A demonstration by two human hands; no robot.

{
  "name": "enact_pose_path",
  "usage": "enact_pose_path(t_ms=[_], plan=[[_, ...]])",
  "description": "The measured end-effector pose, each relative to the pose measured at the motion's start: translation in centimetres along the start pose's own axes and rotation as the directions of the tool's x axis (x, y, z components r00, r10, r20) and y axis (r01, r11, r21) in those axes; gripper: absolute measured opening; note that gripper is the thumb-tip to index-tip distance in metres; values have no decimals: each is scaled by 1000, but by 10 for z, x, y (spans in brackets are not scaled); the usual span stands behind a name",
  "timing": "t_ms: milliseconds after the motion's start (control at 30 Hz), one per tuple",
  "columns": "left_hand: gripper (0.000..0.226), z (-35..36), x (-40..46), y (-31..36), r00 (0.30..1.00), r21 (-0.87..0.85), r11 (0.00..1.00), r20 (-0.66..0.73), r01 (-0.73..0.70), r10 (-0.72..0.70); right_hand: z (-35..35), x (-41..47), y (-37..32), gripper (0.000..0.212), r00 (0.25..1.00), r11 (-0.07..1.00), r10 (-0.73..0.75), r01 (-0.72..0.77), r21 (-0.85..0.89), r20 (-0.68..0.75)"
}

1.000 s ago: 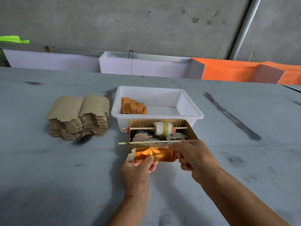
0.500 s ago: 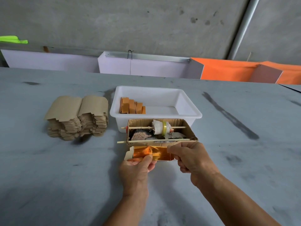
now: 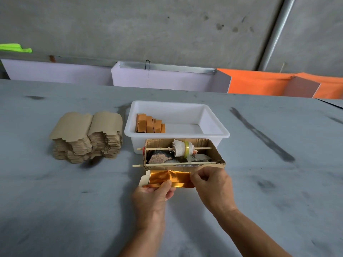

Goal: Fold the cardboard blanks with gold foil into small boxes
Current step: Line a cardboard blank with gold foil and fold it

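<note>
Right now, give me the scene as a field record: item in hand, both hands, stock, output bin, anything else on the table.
in_hand: gold-foil blank, partly folded, just in front of the cardboard tape box
left_hand: left hand pinches the blank's near edge
right_hand: right hand pinches its right end
stock: stack of plain blanks, left of the tub
output_bin: white tub holding finished orange boxes at its left end
surface: grey table

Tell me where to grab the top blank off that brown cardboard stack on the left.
Judging by its pose, take the top blank on the cardboard stack by its near notched edge, coming from the front with a hand. That edge overhangs the layers below, so fingers could slip beneath while the thumb presses on top.
</note>
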State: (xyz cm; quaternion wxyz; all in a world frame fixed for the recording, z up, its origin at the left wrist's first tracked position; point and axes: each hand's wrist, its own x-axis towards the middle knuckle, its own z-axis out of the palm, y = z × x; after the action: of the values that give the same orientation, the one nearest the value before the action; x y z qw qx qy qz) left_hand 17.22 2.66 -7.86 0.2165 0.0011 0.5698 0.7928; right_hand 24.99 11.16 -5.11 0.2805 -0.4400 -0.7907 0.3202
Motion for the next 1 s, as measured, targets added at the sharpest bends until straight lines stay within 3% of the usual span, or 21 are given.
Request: enact_pose_path(t_ms=[133,267,367,467,533,733,1000], plan=[[22,-1,1,0,1000,15,999,1,-28,28,5,3,9,20,999,995,-34,32,-91,-17],[20,-2,-1,2,1000,4,1000,0,-7,7,-1,-2,13,19,999,1000,-9,8,-25,-31],[16,-6,-6,5,999,-85,996,9,41,-40,-16,-19,12,26,999,966,30,-22,259,-24],[15,-9,-15,7,996,-176,981,25,87,-84,-27,-46,3,25,988,794,32,-116,597,149],[17,-9,-22,8,992,-205,971,51,121,-113,-28,-58,-1,20,971,704,5,-172,689,237],[15,-4,-38,7,984,-206,963,65,174,-164,-16,-72,-5,19,955,621,-12,-225,751,296],[11,-7,-44,4,979,-199,960,86,199,-185,-7,-74,0,19,955,635,26,-245,733,297]])
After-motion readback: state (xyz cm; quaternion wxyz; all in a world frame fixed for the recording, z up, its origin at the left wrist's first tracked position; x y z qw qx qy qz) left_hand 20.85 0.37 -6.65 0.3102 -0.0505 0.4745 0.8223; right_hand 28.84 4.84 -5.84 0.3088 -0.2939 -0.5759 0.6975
